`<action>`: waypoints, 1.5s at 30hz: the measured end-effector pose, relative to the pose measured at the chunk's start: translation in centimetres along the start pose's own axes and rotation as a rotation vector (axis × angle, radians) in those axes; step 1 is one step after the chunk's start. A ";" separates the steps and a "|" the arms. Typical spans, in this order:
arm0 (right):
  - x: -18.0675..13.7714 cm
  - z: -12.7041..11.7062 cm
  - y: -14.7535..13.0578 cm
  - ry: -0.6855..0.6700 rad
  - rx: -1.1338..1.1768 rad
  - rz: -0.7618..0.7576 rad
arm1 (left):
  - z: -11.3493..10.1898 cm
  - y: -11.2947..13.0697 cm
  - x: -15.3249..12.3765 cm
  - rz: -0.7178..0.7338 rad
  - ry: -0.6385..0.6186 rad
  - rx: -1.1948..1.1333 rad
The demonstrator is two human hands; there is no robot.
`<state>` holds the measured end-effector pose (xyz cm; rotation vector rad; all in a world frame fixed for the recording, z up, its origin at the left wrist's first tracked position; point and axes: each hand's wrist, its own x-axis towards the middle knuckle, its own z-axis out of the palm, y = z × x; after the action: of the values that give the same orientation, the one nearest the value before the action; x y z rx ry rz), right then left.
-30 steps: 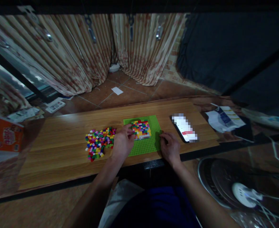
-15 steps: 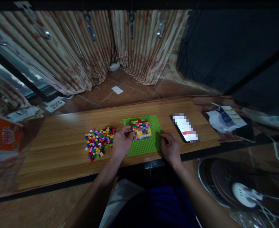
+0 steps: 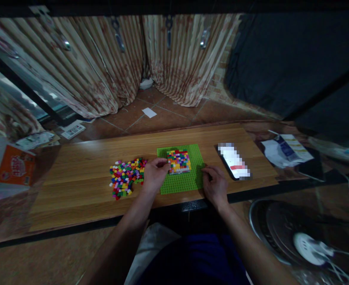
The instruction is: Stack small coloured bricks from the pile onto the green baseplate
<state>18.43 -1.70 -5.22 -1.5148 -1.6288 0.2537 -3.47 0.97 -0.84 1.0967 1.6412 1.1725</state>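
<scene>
A green studded baseplate (image 3: 189, 180) lies on the wooden table (image 3: 82, 178) in front of me. A block of many-coloured small bricks (image 3: 178, 161) is built on its far half. My left hand (image 3: 154, 174) rests at the plate's left edge, its fingertips touching the left side of the block; whether it pinches a brick is too small to see. My right hand (image 3: 216, 185) lies with curled fingers on the plate's right edge and steadies it. A loose pile of coloured bricks (image 3: 126, 177) lies just left of my left hand.
A phone (image 3: 234, 162) lies right of the plate. Papers and a packet (image 3: 284, 148) sit at the table's right end. An orange box (image 3: 15, 170) stands far left. A fan (image 3: 305, 241) lies on the floor at lower right. Curtains hang behind the table.
My left hand has drawn back a little from the top of the block to its left side. The right hand has stayed on the plate's edge. The camera shifted slightly.
</scene>
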 end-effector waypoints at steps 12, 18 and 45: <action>0.1 -0.2 -0.1 -0.009 -0.035 -0.022 | -6.5 -0.2 -3.5 0.153 0.090 0.054; -0.1 -0.2 0.2 -0.003 -0.043 -0.010 | -10.0 -2.9 -7.2 0.164 0.097 0.331; 0.1 -0.2 -0.1 -0.011 -0.037 -0.019 | -2.3 1.4 -4.1 0.375 -0.065 0.549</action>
<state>18.50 -1.71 -4.98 -1.5279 -1.6640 0.2228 -4.27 -3.26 1.54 1.8309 1.8068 0.9081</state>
